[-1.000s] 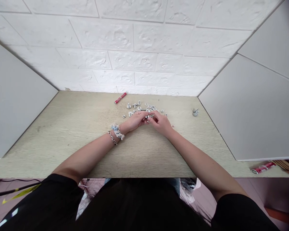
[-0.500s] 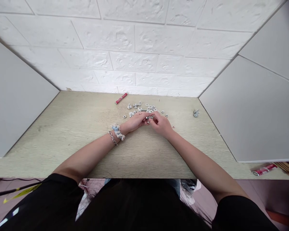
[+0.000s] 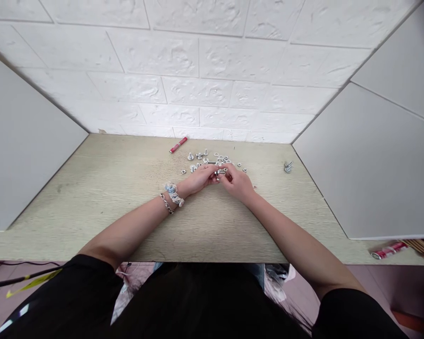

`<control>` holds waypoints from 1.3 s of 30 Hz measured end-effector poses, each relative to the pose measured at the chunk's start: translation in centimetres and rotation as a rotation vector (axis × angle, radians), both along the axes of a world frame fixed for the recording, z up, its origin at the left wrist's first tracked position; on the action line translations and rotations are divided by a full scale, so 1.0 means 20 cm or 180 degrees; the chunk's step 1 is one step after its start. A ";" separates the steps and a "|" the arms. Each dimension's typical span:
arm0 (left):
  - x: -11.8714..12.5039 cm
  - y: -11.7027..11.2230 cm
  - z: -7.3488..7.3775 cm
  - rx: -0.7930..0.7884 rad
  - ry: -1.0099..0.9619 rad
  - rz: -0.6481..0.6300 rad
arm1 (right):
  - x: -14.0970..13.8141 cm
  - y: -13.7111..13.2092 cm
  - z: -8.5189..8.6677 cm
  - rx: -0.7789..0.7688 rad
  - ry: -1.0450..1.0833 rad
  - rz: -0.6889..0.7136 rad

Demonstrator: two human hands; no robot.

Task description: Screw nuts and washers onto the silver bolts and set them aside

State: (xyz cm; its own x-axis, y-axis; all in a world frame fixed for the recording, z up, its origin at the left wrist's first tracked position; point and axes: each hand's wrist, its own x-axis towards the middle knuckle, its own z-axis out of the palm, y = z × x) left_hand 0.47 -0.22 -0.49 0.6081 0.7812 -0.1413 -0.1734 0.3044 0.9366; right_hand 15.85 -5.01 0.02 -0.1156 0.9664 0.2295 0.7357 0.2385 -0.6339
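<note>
Close together over the middle of the table, my left hand and my right hand meet at a small silver bolt. My left fingers are closed around its left end. The thumb and finger of my right hand pinch at the right side of it, and the fingertips partly hide the piece. Just beyond my hands lie loose washers, nuts such as one at the left, and several bolts standing on their heads, one of them a bolt with a washer.
A red tube-like stick lies near the white brick wall. A small cluster of bolts stands at the right. White panels flank the table. Another red tube lies at the right front edge.
Both hands stay in nearly the same place, still on the bolt. My right fingers have shifted very slightly; the loose parts lie as before.
</note>
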 end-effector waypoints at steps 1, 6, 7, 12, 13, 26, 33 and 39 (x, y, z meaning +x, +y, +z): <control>0.00 0.00 0.00 0.0004 0.0006 -0.0004 | 0.00 0.00 0.00 0.0026 -0.0003 0.0013; 0.00 0.00 0.00 0.0151 0.0079 -0.0157 | 0.01 0.01 -0.02 -0.0034 -0.0003 0.0048; 0.00 0.00 0.01 0.0178 0.0099 -0.0158 | 0.01 0.01 -0.02 -0.0048 0.0012 0.0068; 0.00 -0.01 0.02 0.0154 0.0083 -0.0150 | 0.01 0.01 -0.02 0.0002 0.0129 0.0103; 0.00 -0.01 0.01 0.0118 0.0049 -0.0125 | 0.01 0.01 -0.02 0.0014 0.0114 0.0087; 0.01 0.00 -0.02 0.0301 0.0040 0.0077 | 0.01 0.02 -0.03 -0.0007 0.0124 0.0106; 0.01 0.00 -0.02 0.0282 0.0057 0.0107 | 0.01 0.02 -0.03 -0.0088 0.0036 0.0090; 0.01 0.00 -0.01 0.0228 0.0071 0.0018 | 0.03 0.04 -0.04 -0.0064 0.0124 0.0106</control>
State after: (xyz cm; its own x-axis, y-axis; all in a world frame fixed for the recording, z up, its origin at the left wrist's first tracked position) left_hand 0.59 -0.28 -0.63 0.6008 0.7933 -0.0984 -0.1537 0.2354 0.9597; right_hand 16.36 -4.31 -0.77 -0.1392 0.9666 0.2150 0.7023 0.2494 -0.6667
